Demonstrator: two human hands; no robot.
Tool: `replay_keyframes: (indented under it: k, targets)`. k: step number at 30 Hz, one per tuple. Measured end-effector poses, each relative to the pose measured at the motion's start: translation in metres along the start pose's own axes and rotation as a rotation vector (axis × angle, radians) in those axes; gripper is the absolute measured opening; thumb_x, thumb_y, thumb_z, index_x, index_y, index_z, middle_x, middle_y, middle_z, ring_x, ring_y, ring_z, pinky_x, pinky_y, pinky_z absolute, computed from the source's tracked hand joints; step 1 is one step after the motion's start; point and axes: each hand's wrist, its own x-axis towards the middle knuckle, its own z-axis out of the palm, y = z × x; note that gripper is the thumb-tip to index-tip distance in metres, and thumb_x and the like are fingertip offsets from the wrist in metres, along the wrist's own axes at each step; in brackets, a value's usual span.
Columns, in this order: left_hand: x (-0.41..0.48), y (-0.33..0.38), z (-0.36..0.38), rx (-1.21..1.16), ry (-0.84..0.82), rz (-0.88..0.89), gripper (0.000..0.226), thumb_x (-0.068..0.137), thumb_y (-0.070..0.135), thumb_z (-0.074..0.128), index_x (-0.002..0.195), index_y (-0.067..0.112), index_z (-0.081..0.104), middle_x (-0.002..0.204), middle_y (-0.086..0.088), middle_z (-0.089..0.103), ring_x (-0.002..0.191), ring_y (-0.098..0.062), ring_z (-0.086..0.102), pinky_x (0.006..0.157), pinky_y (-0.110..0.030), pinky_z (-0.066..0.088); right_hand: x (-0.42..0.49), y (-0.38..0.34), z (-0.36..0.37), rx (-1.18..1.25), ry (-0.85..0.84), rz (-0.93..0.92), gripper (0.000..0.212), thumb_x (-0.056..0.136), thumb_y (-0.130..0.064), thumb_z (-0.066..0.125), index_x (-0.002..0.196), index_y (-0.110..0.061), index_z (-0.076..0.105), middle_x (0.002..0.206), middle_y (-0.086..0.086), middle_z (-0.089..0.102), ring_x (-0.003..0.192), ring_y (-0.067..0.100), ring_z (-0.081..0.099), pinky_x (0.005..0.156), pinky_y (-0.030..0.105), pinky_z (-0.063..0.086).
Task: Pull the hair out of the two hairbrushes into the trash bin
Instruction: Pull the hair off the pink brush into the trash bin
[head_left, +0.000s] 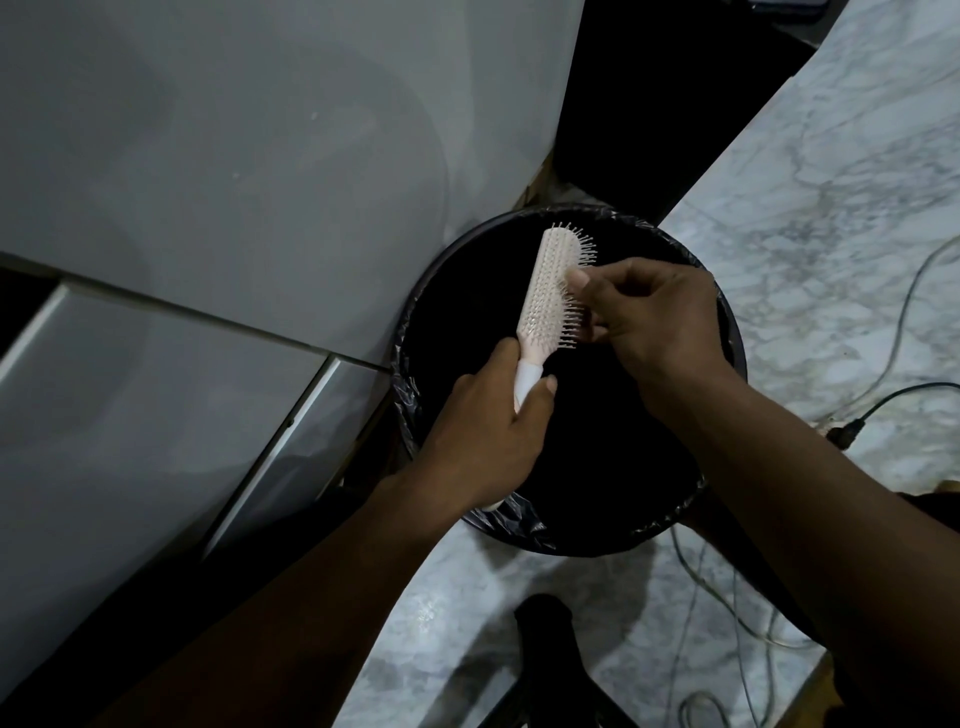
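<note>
The left hand (488, 441) is gripping the pale hairbrush (553, 291) by its handle over the trash bin (415, 332), while the right hand (654, 317) is pinching among the bristles. Any hair pulled sideways is risking falling onto the floor (805, 182) at right; a loosening left grip could drop the brush in.

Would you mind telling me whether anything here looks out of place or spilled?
Nothing stands out: the hairbrush is held over the lined trash bin, and loose cables simply trail across the marble floor.
</note>
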Motion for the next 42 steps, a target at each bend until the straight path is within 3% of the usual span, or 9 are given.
replay_keyframes:
  k: [6, 10, 13, 16, 19, 28, 32, 35, 42]
  targets:
    - [0.009, 0.003, -0.007, -0.162, 0.083, -0.053, 0.015, 0.103, 0.032, 0.056, 0.101, 0.017, 0.057, 0.068, 0.007, 0.059, 0.053, -0.005, 0.054, 0.056, -0.032, 0.047, -0.001, -0.009, 0.002, 0.383, -0.107, 0.156, 0.017, 0.096, -0.021, 0.066, 0.084, -0.009, 0.068, 0.078, 0.005, 0.073, 0.07, 0.015, 0.071, 0.071, 0.034, 0.062]
    - [0.006, 0.003, -0.004, -0.148, 0.045, -0.039, 0.016, 0.102, 0.032, 0.057, 0.098, 0.017, 0.056, 0.066, 0.006, 0.058, 0.05, -0.005, 0.053, 0.054, -0.031, 0.046, 0.004, -0.015, 0.001, 0.379, 0.04, 0.22, 0.023, 0.1, -0.033, 0.058, 0.094, -0.012, 0.061, 0.09, 0.007, 0.069, 0.078, 0.018, 0.071, 0.071, 0.036, 0.062]
    - [0.002, 0.005, 0.0, -0.094, 0.005, 0.012, 0.02, 0.102, 0.031, 0.057, 0.095, 0.013, 0.053, 0.065, 0.004, 0.055, 0.05, -0.006, 0.05, 0.05, -0.024, 0.04, 0.002, -0.009, 0.005, 0.311, 0.008, 0.171, 0.037, 0.088, -0.04, 0.074, 0.107, -0.012, 0.06, 0.109, 0.009, 0.073, 0.09, 0.02, 0.074, 0.07, 0.037, 0.062]
    - [-0.003, 0.006, 0.005, -0.075, -0.036, 0.044, 0.021, 0.103, 0.029, 0.056, 0.092, 0.013, 0.05, 0.062, 0.004, 0.051, 0.048, -0.007, 0.048, 0.046, -0.019, 0.035, -0.001, -0.005, 0.01, 0.303, 0.082, 0.129, 0.048, 0.078, -0.024, 0.086, 0.113, -0.002, 0.062, 0.089, 0.005, 0.077, 0.079, 0.018, 0.077, 0.07, 0.032, 0.062]
    - [-0.004, 0.005, 0.008, -0.067, -0.042, 0.045, 0.023, 0.103, 0.03, 0.057, 0.089, 0.013, 0.049, 0.062, 0.004, 0.05, 0.047, -0.008, 0.047, 0.045, -0.02, 0.034, 0.003, 0.002, 0.009, 0.204, 0.183, 0.063, 0.032, 0.08, -0.026, 0.085, 0.095, -0.006, 0.065, 0.081, 0.001, 0.075, 0.077, 0.016, 0.074, 0.073, 0.032, 0.061]
    - [0.0, 0.004, 0.0, -0.044, -0.111, 0.01, 0.026, 0.101, 0.038, 0.058, 0.082, 0.027, 0.045, 0.065, 0.006, 0.053, 0.051, -0.006, 0.049, 0.05, -0.022, 0.038, 0.014, 0.015, 0.001, 0.022, 0.312, 0.016, 0.042, 0.097, -0.038, 0.063, 0.059, -0.02, 0.056, 0.059, -0.003, 0.054, 0.059, 0.013, 0.051, 0.061, 0.031, 0.045]
    - [0.0, 0.002, -0.002, 0.006, -0.076, -0.054, 0.026, 0.102, 0.039, 0.055, 0.085, 0.022, 0.047, 0.07, 0.003, 0.057, 0.056, -0.013, 0.055, 0.052, -0.028, 0.04, 0.014, 0.007, -0.004, -0.005, 0.357, 0.104, 0.046, 0.104, -0.044, 0.045, 0.069, -0.015, 0.057, 0.063, 0.002, 0.063, 0.052, 0.017, 0.056, 0.051, 0.027, 0.047]
    - [0.006, -0.002, -0.005, 0.001, -0.017, -0.168, 0.027, 0.102, 0.037, 0.054, 0.08, 0.022, 0.045, 0.072, 0.002, 0.058, 0.062, -0.015, 0.056, 0.055, -0.03, 0.037, 0.009, 0.006, -0.003, -0.126, 0.276, 0.111, 0.053, 0.103, -0.048, 0.041, 0.077, -0.007, 0.062, 0.066, 0.006, 0.064, 0.055, 0.019, 0.057, 0.057, 0.032, 0.047]
    - [0.007, -0.004, -0.001, 0.036, -0.09, -0.274, 0.018, 0.101, 0.036, 0.05, 0.085, 0.027, 0.047, 0.087, 0.0, 0.063, 0.077, -0.017, 0.062, 0.058, -0.029, 0.037, -0.007, 0.031, 0.019, -0.239, -0.171, -0.074, 0.042, 0.066, -0.051, 0.083, 0.098, -0.026, 0.072, 0.082, 0.003, 0.066, 0.075, 0.024, 0.07, 0.071, 0.046, 0.063]
